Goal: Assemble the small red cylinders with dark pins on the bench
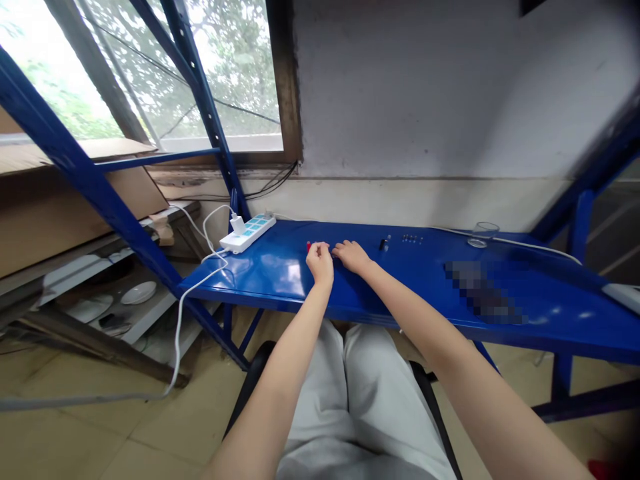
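Both my hands rest close together on the blue metal table (280, 280) in front of me. My left hand (320, 261) is curled, its fingers closed round a small red object (309, 247) that barely shows. Just to its right, my right hand (352, 255) lies with its fingers bent down onto the tabletop beside the left; what is under them is hidden. A small dark part (384, 244) and a row of tiny dark pieces (412, 238) lie a little to the right of my hands.
A white power strip (249, 233) with a plugged-in charger and white cable sits at the table's back left. A clear glass (483, 234) stands at the back right beside a white cable. Blue rack posts, cardboard and dishes stand on the left.
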`<state>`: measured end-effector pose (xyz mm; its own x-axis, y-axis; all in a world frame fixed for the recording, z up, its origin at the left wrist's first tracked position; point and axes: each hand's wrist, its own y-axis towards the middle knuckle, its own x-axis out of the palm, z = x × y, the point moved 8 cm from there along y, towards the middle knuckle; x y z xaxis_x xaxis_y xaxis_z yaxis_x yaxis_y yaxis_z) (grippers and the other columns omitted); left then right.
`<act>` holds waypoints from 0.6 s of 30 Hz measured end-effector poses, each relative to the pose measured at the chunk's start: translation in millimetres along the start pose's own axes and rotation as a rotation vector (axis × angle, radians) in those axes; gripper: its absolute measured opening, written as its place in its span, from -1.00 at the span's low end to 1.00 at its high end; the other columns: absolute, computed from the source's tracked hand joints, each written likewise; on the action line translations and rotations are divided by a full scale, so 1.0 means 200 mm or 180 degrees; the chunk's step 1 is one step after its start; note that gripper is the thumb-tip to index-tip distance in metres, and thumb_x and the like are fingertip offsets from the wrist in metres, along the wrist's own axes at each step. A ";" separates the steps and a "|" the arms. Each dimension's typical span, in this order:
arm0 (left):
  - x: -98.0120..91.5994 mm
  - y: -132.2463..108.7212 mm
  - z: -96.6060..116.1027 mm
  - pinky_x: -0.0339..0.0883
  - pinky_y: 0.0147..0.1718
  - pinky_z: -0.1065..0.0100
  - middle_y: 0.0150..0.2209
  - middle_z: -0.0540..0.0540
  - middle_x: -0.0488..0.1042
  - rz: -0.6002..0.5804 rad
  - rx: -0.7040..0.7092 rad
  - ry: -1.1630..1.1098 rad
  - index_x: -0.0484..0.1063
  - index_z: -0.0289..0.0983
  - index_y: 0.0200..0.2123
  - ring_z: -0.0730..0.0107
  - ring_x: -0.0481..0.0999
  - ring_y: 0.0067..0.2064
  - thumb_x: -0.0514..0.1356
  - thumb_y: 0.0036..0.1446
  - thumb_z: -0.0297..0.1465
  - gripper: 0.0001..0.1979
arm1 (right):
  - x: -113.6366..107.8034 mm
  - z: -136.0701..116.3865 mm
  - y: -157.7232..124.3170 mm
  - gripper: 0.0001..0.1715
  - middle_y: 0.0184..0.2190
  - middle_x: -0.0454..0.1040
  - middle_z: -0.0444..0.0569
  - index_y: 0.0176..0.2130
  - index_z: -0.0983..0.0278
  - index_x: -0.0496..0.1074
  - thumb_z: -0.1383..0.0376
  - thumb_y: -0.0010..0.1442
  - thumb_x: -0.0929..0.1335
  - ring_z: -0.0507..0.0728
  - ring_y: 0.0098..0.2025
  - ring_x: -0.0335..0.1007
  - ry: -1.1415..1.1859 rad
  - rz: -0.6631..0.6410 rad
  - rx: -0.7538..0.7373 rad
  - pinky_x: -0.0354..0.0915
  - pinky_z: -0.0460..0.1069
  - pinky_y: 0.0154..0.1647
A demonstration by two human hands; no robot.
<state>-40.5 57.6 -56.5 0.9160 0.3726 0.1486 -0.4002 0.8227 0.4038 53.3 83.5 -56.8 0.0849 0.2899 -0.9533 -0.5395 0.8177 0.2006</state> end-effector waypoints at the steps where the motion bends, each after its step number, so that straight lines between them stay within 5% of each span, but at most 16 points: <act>1: 0.00 -0.01 0.01 0.17 -0.47 0.45 -0.56 -0.02 0.36 0.0041 0.0015 0.0040 0.35 -0.29 -0.45 0.48 0.35 -0.47 0.00 0.11 -0.34 -0.80 | 0.00 -0.01 -0.01 -0.65 -0.11 0.38 0.12 -0.09 0.30 0.36 0.42 0.23 0.12 0.18 -0.10 0.24 -0.0107 -0.0015 -0.0068 0.11 0.02 -0.20; 13: 0.02 -0.04 0.08 0.14 -0.51 0.48 -0.60 0.03 0.29 -0.0110 0.0341 0.0333 0.33 -0.28 -0.49 0.53 0.26 -0.54 0.04 0.08 -0.35 -0.82 | -0.01 -0.02 -0.04 -0.67 -0.13 0.36 0.09 -0.06 0.35 0.30 0.45 0.23 0.11 0.14 -0.16 0.31 -0.0386 -0.0090 -0.0560 0.10 -0.01 -0.27; 18: 0.03 -0.04 0.08 0.15 -0.49 0.47 -0.60 0.04 0.28 -0.0152 0.0449 0.0406 0.34 -0.27 -0.49 0.53 0.26 -0.53 0.03 0.10 -0.34 -0.81 | -0.04 0.06 -0.07 -0.74 -0.24 0.40 0.09 -0.15 0.36 0.30 0.45 0.21 0.13 0.12 -0.24 0.33 0.0015 0.0209 -0.0416 0.12 -0.01 -0.26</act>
<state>-31.6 45.8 -44.9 0.9192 0.3935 0.0142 -0.3403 0.7758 0.5314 69.6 75.8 -49.9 0.0420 0.3381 -0.9402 -0.6482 0.7253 0.2319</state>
